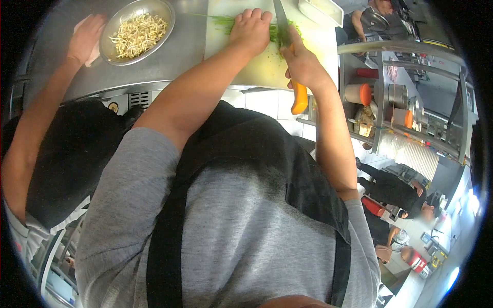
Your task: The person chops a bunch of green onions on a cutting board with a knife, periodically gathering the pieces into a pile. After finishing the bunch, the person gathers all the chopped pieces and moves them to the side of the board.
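Observation:
My right hand (305, 66) is wrapped round the yellow handle (299, 100) of a kitchen knife (280, 18), its blade pointing away from me over a pale cutting board (226, 46). Beside the blade, my left hand (251, 32) presses down with bent fingers on a bunch of chives or thin green onions (222, 21). Long green stalks stick out to the left of that hand. Chopped green bits (294, 32) lie around the blade and partly under my right hand. The fingertips of my left hand are only partly visible.
A metal bowl (170, 25) of bean sprouts (138, 35) stands on the steel counter (187, 46). Left of it, a co-worker's hand (86, 38) rests on a cloth (95, 54). A white container (328, 13) sits at the board's far right. Metal shelving (380, 102) stands to the right; other people work beyond.

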Available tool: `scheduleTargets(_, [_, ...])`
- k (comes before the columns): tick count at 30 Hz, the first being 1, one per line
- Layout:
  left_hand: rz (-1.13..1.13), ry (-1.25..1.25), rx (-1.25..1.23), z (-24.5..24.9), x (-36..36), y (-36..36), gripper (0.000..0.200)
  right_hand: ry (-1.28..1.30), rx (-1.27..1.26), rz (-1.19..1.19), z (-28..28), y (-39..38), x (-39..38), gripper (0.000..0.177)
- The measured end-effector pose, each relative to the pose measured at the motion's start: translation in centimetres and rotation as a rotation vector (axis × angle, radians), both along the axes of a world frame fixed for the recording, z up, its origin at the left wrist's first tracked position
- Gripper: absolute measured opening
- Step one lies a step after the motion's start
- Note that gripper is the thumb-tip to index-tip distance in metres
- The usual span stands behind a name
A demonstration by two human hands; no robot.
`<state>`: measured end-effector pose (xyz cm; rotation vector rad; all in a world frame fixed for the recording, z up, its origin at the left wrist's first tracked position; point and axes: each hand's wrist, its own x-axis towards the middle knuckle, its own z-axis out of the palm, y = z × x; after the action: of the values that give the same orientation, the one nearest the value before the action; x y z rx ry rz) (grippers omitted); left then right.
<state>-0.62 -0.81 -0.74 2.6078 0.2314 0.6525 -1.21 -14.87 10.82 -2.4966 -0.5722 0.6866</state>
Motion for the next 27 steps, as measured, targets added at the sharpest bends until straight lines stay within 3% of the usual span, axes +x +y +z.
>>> scheduleTargets(6, [-0.023,0.027,0.021,0.1,-0.2,0.1,0.021,0.082,0.002,-0.051,2.0,1.2,-0.6,0.063])
scheduleTargets(10, [-0.028,0.045,0.012,0.4,-0.3,0.2,0.023,-0.03,-0.054,0.028,-0.7,0.3,-0.6,0.063])
scheduleTargets(16, [-0.019,0.077,0.029,0.4,-0.1,0.1,0.024,0.124,-0.067,-0.054,2.5,0.4,-2.1,0.065])
scheduleTargets(22, [-0.015,0.08,0.003,0.6,-0.2,0.0,0.031,-0.076,-0.101,-0.014,-4.4,0.0,-0.8,0.066])
scheduleTargets(26, [-0.022,0.106,0.025,1.0,-0.4,0.2,0.03,-0.002,-0.035,0.067,-2.3,-0.3,1.1,0.066])
scheduleTargets(27, [-0.019,0.079,0.029,0.6,-0.3,0.1,0.027,0.083,-0.007,-0.003,0.7,0.5,0.1,0.067])
